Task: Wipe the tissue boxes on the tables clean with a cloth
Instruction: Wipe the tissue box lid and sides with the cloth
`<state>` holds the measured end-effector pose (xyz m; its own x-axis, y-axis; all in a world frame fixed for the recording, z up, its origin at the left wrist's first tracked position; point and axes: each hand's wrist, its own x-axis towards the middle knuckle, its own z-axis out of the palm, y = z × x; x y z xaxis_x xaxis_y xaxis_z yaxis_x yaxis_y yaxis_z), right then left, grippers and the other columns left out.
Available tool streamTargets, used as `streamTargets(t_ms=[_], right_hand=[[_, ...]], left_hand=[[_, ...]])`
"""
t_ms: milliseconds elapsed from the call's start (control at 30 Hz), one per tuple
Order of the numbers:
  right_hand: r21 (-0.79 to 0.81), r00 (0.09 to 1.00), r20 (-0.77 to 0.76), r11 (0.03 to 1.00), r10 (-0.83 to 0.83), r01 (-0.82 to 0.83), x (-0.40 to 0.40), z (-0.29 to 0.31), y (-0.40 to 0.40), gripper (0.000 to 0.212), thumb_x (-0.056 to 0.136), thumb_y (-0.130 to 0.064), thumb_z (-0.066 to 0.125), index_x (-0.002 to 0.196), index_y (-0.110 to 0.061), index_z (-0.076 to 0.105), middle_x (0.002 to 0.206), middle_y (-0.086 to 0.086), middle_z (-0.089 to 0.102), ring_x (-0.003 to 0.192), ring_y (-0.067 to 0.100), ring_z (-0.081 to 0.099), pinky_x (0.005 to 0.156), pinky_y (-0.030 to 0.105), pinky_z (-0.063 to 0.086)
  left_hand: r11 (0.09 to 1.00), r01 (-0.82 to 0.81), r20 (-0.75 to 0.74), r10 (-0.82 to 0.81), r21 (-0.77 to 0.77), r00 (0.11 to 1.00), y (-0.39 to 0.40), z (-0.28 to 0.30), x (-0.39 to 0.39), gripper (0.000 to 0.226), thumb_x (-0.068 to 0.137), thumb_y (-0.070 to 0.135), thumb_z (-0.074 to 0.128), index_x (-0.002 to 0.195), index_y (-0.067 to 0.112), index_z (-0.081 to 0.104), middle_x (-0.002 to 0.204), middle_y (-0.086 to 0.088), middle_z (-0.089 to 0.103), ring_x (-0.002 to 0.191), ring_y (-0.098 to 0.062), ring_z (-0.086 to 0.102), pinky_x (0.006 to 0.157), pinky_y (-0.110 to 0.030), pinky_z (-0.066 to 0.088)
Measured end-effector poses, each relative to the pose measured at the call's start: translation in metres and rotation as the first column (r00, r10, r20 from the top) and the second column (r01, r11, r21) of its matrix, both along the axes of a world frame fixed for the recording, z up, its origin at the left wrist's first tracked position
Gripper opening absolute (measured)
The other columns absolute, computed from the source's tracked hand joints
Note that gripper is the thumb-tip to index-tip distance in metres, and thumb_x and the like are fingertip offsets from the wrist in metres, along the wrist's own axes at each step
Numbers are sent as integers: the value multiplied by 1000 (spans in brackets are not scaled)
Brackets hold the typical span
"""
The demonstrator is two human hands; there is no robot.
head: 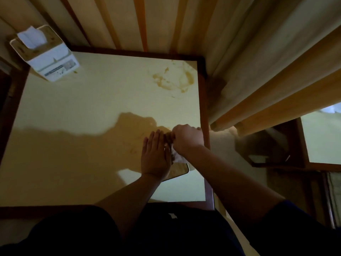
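Stained cream table [92,111]: left hand [156,157] flat on near tissue box [178,169], right hand [187,137] clenching cloth [177,157]. Far tissue box [48,54] label unreadable.

This is looking like a small eatery or canteen rather than a home: a square cream table [92,111] with a dark wooden rim is standing close against a wall of pale panels and orange wooden slats [142,23], a white tissue box [46,52] is sitting at the table's far left corner, brownish sauce smears [173,80] are drying near its far right corner, and a second, similar table [321,141] is showing just beyond the right edge
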<state>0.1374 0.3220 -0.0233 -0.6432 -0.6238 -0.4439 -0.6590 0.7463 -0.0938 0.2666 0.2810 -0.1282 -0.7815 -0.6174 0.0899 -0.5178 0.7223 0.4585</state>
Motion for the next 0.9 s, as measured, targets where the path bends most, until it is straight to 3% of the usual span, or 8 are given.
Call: streamTargets(t_ms=[200, 333, 433, 600, 800, 900], right_hand=[[-218, 997, -67, 976, -28, 13, 19, -34, 23, 24, 103, -25, 52, 122, -24, 66, 117, 5, 68, 100, 33, 68, 93, 45, 46], [-311, 976, -218, 947, 13, -82, 42, -48, 70, 25, 94, -21, 67, 118, -23, 70, 112, 11, 73, 64, 35, 71, 72, 43, 55], [-271, 983, -165, 955, 78, -122, 52, -42, 101, 24, 92, -22, 73, 115, -27, 67, 122, 8, 72, 75, 29, 75, 74, 42, 57], [-251, 996, -53, 964, 71, -82, 58, -24, 121, 7, 91, -27, 77, 92, -33, 73, 100, -12, 75, 74, 14, 73, 80, 40, 59], [27, 984, 59, 985, 168, -170, 37, -4, 90, 12, 101, -36, 63, 97, -27, 70, 99, -3, 67, 88, 18, 69, 94, 38, 54], [71, 985, 27, 982, 171, -173, 29, 0, 67, 8, 99, -27, 60, 95, -27, 68, 94, -3, 71, 91, 22, 72, 95, 39, 48]], left_hand=[[999, -15, 41, 13, 45, 999, 0, 0, 0, 60, 107, 36, 29, 153, 2, 47, 158, -17, 47, 150, -34, 39, 128, -41, 11], [1000, 11, 25, -11, 16, 1000, -3, -2, 0, 60, 105, 35, 30, 151, 1, 49, 156, -16, 49, 148, -35, 42, 127, -42, 12], [1000, 21, 41, -21, -10, 999, -2, -1, 2, 60, 108, 35, 27, 154, 2, 44, 160, -14, 45, 151, -31, 36, 130, -42, 11], [1000, 10, 36, -9, -12, 999, -1, 1, 2, 58, 106, 33, 31, 154, 2, 45, 158, -15, 47, 150, -32, 38, 130, -42, 11], [1000, 6, 45, -7, 20, 999, -5, -5, -1, 58, 106, 33, 31, 154, 4, 44, 158, -14, 47, 150, -32, 38, 129, -33, -4], [999, 0, 27, -1, 53, 1000, -4, -2, 1, 58, 106, 34, 30, 154, 4, 45, 158, -15, 47, 151, -32, 37, 130, -34, -2]])
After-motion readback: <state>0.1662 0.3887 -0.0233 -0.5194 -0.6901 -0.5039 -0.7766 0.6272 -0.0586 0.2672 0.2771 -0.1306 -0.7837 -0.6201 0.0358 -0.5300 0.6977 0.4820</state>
